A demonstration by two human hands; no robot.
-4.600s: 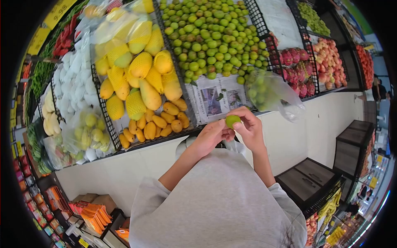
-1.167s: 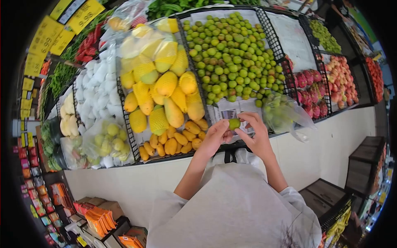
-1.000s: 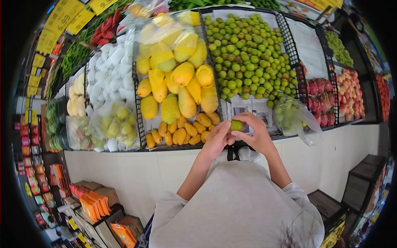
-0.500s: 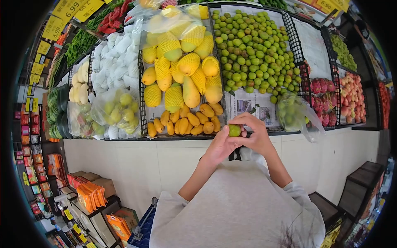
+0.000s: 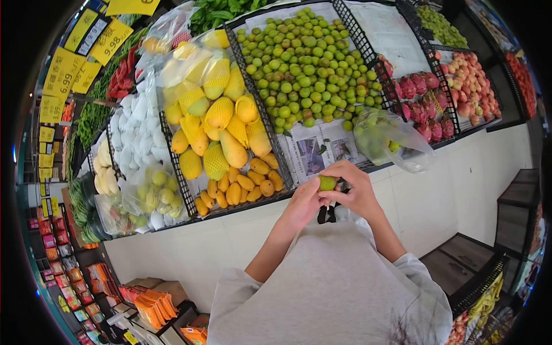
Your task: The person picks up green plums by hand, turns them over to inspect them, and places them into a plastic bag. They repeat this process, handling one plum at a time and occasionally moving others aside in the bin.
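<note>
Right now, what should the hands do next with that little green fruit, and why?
Probably drop the green fruit into the clear plastic bag. The left hand and right hand pinch it between the fingertips, close in front of the body, as if checking it. The bag lies just to the right on the shelf edge and already holds similar green fruit, so that is the likeliest place.

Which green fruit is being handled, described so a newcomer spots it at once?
Below the bin of green fruits, at the display's front edge, both hands meet. The single green fruit is pinched between the left hand and right hand, the only one off the pile.
</note>
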